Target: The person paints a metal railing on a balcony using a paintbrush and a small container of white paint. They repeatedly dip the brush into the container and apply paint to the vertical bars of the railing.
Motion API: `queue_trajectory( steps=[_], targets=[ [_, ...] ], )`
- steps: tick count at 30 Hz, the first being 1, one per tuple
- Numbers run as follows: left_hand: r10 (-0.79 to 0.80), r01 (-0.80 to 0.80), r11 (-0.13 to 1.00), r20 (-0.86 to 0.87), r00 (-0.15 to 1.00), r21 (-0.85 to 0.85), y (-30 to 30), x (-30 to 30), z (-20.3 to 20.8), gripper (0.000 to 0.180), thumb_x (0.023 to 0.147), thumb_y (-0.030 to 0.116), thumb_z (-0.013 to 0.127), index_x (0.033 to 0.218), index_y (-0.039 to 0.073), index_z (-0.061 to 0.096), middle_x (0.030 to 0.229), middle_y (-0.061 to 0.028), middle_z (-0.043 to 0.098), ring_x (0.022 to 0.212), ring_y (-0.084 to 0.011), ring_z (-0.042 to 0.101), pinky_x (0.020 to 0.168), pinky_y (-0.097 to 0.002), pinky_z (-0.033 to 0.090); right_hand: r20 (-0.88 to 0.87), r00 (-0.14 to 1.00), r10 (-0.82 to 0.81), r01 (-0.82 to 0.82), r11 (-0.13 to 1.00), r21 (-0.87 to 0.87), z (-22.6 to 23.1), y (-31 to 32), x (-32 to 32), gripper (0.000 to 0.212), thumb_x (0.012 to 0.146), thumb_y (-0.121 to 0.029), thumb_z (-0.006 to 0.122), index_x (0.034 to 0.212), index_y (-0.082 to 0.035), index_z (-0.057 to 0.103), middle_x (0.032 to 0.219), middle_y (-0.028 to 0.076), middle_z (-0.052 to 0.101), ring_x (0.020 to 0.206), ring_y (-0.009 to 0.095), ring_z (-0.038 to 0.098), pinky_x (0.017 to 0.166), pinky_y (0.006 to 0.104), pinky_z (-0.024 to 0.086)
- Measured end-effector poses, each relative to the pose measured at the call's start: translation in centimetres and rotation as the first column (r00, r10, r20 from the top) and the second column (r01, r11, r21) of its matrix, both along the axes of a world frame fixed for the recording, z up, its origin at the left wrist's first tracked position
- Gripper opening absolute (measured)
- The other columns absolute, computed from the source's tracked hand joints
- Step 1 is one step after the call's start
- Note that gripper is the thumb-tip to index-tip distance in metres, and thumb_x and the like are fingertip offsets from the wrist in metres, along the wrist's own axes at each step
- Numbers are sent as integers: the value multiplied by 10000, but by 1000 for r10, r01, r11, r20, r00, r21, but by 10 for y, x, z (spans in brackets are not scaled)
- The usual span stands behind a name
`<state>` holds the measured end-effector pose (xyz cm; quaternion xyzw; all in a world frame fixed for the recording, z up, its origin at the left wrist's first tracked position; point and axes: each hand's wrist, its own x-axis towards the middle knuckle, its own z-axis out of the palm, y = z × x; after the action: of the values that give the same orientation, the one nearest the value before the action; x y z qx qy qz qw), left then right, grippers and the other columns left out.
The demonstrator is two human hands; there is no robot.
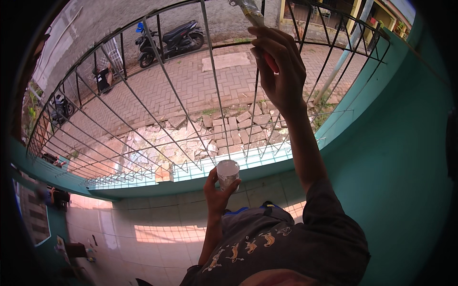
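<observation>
My right hand (282,66) is raised high, its fingers closed round a paintbrush (251,13). Part of a red handle shows under the fingers, and the brush head points up toward the top of the picture. It is close to the dark metal railing (206,28); whether the bristles touch a bar I cannot tell. Low in front of my body, my left hand (217,194) grips a clear plastic cup (228,170), held upright. Something pale or whitish shows inside the cup.
A low teal wall (257,170) carries the barred railing in front of me. Beyond it are broken paving (238,131), a brick lane, a parked motorbike (179,38) and a person in dark clothes (102,80). A teal wall (381,167) stands on my right, over a tiled floor (114,224).
</observation>
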<state>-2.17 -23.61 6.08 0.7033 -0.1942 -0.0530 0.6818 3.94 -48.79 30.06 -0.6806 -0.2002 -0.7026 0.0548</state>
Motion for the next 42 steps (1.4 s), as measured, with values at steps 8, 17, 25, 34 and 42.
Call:
queue_trajectory(
  steps=[8,17,25,34,42],
  targets=[
    [-12,11,1000,10,1000,21,1,-1,4,588,721,158,877,1216,9,596,1105,-97,674,1041,-198,638,911,-353,499,-41,846,531,-507,826,245,5,4,15,187,918,42,625,1097,-10,619,1132,104,689,1025,177,688,838,283,594],
    [15,-15,1000,19,1000,2,4,0,-1,633,694,177,902,1232,16,611,1091,-92,691,1025,-187,646,910,-344,499,126,748,652,-655,694,298,2,-9,32,158,984,46,513,1131,11,559,1169,158,666,1023,229,695,913,320,554],
    [17,-17,1000,20,1000,24,4,-1,-1,641,692,183,907,1238,22,612,1093,-92,692,1026,-186,645,909,-346,502,92,751,654,-647,700,302,7,-5,38,153,1011,9,468,1137,59,539,1116,191,642,1050,305,669,905,454,607],
    [32,-32,999,7,999,7,4,-2,-3,632,695,186,904,1233,26,613,1088,-99,693,1033,-197,647,925,-358,495,295,740,605,-672,635,382,10,-4,15,197,1029,-77,470,1166,56,518,1136,213,637,1024,311,684,873,459,627],
    [0,0,1000,-12,1000,7,0,-4,-2,643,695,185,904,1242,28,604,1094,-99,691,1035,-200,649,918,-359,498,152,862,483,-506,808,303,1,-13,5,166,1001,31,472,1153,58,534,1135,222,641,1065,290,660,894,436,608]
  ],
)
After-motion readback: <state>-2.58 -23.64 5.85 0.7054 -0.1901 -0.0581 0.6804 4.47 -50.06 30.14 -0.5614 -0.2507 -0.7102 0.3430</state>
